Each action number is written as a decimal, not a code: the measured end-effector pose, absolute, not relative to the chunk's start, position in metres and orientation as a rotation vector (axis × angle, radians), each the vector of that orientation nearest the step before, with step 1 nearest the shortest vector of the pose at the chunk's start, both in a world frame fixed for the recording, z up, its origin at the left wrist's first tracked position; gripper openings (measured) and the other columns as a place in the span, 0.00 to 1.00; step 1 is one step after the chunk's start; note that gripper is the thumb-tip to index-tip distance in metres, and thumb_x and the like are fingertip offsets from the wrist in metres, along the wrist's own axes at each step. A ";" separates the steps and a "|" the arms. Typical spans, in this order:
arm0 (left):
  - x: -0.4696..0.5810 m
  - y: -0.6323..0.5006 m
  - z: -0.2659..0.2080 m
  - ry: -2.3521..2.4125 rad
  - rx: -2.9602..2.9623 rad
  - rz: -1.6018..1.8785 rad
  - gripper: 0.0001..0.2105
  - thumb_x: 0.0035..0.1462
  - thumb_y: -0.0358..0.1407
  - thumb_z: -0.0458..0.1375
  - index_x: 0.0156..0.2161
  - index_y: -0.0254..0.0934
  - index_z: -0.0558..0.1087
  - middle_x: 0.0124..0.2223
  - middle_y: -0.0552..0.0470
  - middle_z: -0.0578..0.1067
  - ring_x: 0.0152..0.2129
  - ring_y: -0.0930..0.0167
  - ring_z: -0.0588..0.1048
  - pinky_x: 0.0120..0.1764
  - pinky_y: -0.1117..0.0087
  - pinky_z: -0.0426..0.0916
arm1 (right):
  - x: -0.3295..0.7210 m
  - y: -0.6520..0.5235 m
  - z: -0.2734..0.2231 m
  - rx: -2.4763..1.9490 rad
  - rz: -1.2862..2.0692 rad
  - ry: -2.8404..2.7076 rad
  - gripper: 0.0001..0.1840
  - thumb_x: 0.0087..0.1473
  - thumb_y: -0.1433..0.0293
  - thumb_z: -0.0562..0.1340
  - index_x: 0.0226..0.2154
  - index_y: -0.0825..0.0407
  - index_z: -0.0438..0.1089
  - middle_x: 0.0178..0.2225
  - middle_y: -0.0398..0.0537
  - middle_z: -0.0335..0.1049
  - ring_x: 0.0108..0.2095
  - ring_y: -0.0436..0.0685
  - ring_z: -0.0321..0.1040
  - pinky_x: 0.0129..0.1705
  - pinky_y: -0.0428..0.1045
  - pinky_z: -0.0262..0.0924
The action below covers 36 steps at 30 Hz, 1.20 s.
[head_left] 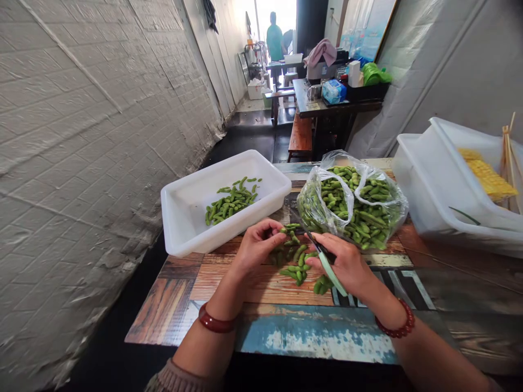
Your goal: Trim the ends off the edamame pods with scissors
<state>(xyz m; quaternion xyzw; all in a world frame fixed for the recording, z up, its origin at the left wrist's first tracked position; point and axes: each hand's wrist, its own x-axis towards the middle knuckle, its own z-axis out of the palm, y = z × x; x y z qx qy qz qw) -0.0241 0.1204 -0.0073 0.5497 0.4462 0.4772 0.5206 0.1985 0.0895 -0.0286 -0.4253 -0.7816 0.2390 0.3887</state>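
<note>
My left hand (261,242) is closed in a pinch on a green edamame pod (291,227), held above the table. In my right hand (341,258) is a pair of scissors (330,271) with dark blades and a mint-green handle; the blades point toward the pinched pod. Beneath and between both hands lie several loose edamame pods (297,272) on the wood-patterned table (229,283). Beyond my left hand, a white plastic tub (183,223) holds a heap of pods (232,206). A clear plastic bag (347,198) full of pods stands open beyond my right hand.
Stacked white tubs (425,190) stand on the right, with yellow food pieces (484,174) and thin sticks (506,158) in the upper one. A brick-patterned wall (81,136) runs along the left. Farther back are a bench (300,133), a cluttered table (312,103) and a person (274,41).
</note>
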 end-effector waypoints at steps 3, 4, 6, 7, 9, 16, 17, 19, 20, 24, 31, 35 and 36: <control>-0.023 0.120 -0.008 1.003 1.118 1.140 0.15 0.49 0.43 0.67 0.34 0.36 0.69 0.22 0.61 0.67 0.17 0.79 0.63 0.21 0.78 0.58 | 0.198 0.091 -0.028 -1.081 0.666 -1.936 0.20 0.54 0.66 0.66 0.50 0.51 0.70 0.41 0.51 0.77 0.41 0.58 0.75 0.45 0.52 0.70; -0.022 0.119 -0.007 0.970 1.065 1.118 0.16 0.49 0.43 0.66 0.34 0.37 0.67 0.21 0.61 0.68 0.15 0.79 0.64 0.20 0.78 0.59 | 0.198 0.091 -0.028 -1.084 0.678 -1.925 0.18 0.54 0.66 0.66 0.48 0.51 0.71 0.41 0.51 0.77 0.40 0.58 0.75 0.45 0.52 0.70; -0.020 0.117 -0.004 0.914 0.987 1.083 0.16 0.50 0.43 0.66 0.34 0.38 0.65 0.20 0.60 0.70 0.15 0.77 0.67 0.20 0.77 0.61 | 0.197 0.090 -0.027 -1.106 0.689 -1.914 0.17 0.53 0.66 0.66 0.47 0.51 0.71 0.40 0.50 0.76 0.40 0.58 0.75 0.45 0.52 0.70; -0.019 0.116 -0.003 0.892 0.956 1.082 0.15 0.50 0.42 0.66 0.35 0.37 0.65 0.20 0.59 0.71 0.15 0.76 0.69 0.21 0.77 0.63 | 0.197 0.090 -0.027 -1.122 0.691 -1.915 0.17 0.53 0.66 0.66 0.46 0.51 0.71 0.40 0.50 0.76 0.39 0.58 0.75 0.44 0.52 0.70; -0.018 0.115 0.000 0.861 0.908 1.100 0.14 0.50 0.40 0.66 0.37 0.36 0.68 0.21 0.57 0.73 0.16 0.76 0.71 0.23 0.77 0.65 | 0.197 0.090 -0.026 -1.151 0.693 -1.924 0.18 0.53 0.67 0.67 0.47 0.51 0.71 0.38 0.49 0.76 0.38 0.58 0.74 0.44 0.53 0.70; -0.019 0.115 0.001 0.819 0.786 1.134 0.12 0.47 0.34 0.69 0.36 0.33 0.73 0.25 0.53 0.77 0.20 0.76 0.74 0.28 0.77 0.69 | 0.197 0.089 -0.029 -1.152 0.718 -1.960 0.20 0.54 0.67 0.65 0.50 0.52 0.69 0.41 0.52 0.75 0.38 0.59 0.75 0.45 0.55 0.70; -0.019 0.115 0.001 0.816 0.778 1.135 0.13 0.46 0.33 0.69 0.36 0.33 0.72 0.25 0.54 0.77 0.21 0.76 0.74 0.28 0.78 0.69 | 0.197 0.089 -0.030 -1.149 0.720 -1.966 0.21 0.54 0.67 0.65 0.50 0.52 0.69 0.43 0.53 0.75 0.39 0.59 0.75 0.46 0.55 0.70; -0.019 0.115 0.001 0.805 0.773 1.132 0.14 0.45 0.33 0.70 0.34 0.33 0.71 0.25 0.55 0.76 0.20 0.77 0.74 0.27 0.78 0.69 | 0.197 0.088 -0.030 -1.131 0.712 -1.979 0.22 0.54 0.67 0.65 0.51 0.52 0.68 0.45 0.55 0.74 0.40 0.59 0.75 0.46 0.56 0.70; -0.019 0.115 0.001 0.794 0.771 1.133 0.14 0.45 0.33 0.70 0.34 0.34 0.70 0.25 0.55 0.76 0.20 0.77 0.74 0.26 0.78 0.69 | 0.197 0.088 -0.030 -1.115 0.701 -1.985 0.22 0.53 0.66 0.65 0.51 0.52 0.67 0.46 0.55 0.73 0.41 0.59 0.74 0.47 0.56 0.70; -0.019 0.114 0.000 0.740 0.768 1.119 0.14 0.49 0.36 0.68 0.35 0.36 0.66 0.27 0.55 0.77 0.19 0.75 0.75 0.25 0.77 0.69 | 0.196 0.086 -0.029 -1.077 0.675 -2.009 0.22 0.53 0.66 0.66 0.51 0.51 0.66 0.47 0.53 0.71 0.45 0.60 0.72 0.47 0.55 0.70; -0.016 0.113 -0.001 0.678 0.818 1.058 0.13 0.54 0.38 0.65 0.39 0.35 0.69 0.28 0.53 0.77 0.21 0.75 0.75 0.27 0.76 0.68 | 0.194 0.084 -0.029 -1.169 0.589 -2.044 0.25 0.51 0.69 0.68 0.52 0.52 0.66 0.47 0.53 0.70 0.40 0.59 0.73 0.41 0.52 0.71; -0.013 0.112 -0.004 0.660 0.835 1.052 0.12 0.55 0.37 0.65 0.40 0.35 0.70 0.28 0.53 0.77 0.21 0.75 0.73 0.28 0.76 0.66 | 0.192 0.083 -0.027 -1.171 0.559 -2.085 0.27 0.50 0.71 0.69 0.52 0.51 0.66 0.46 0.51 0.70 0.37 0.56 0.72 0.41 0.52 0.71; -0.012 0.112 -0.005 0.655 0.838 1.048 0.12 0.55 0.37 0.65 0.40 0.35 0.70 0.28 0.53 0.76 0.22 0.75 0.73 0.28 0.76 0.66 | 0.192 0.083 -0.026 -1.163 0.546 -2.093 0.27 0.50 0.71 0.70 0.52 0.51 0.65 0.45 0.50 0.70 0.38 0.57 0.72 0.42 0.53 0.71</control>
